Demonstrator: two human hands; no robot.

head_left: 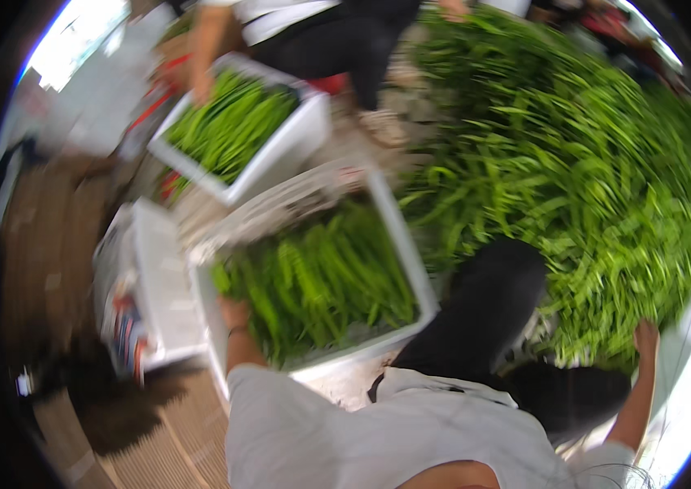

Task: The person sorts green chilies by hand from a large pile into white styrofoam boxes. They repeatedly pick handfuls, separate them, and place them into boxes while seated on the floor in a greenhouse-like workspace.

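Observation:
My left hand (235, 314) is inside a white foam box (398, 224), at the left end of the long green peppers (321, 277) lying in it. Motion smears its fingers, so I cannot tell whether it holds a pepper. Far to the right, my right hand (646, 332) is at the near edge of a large heap of long green peppers (557, 179). The fingers there are small and blurred, and their grip cannot be made out.
Beyond my box, another person's hand (200, 85) touches a second white foam box (280, 134) of green peppers. An upright white foam panel (170, 281) stands left of my box. Stacked brown cardboard (60, 244) is at the far left, with more cardboard (174, 432) near me.

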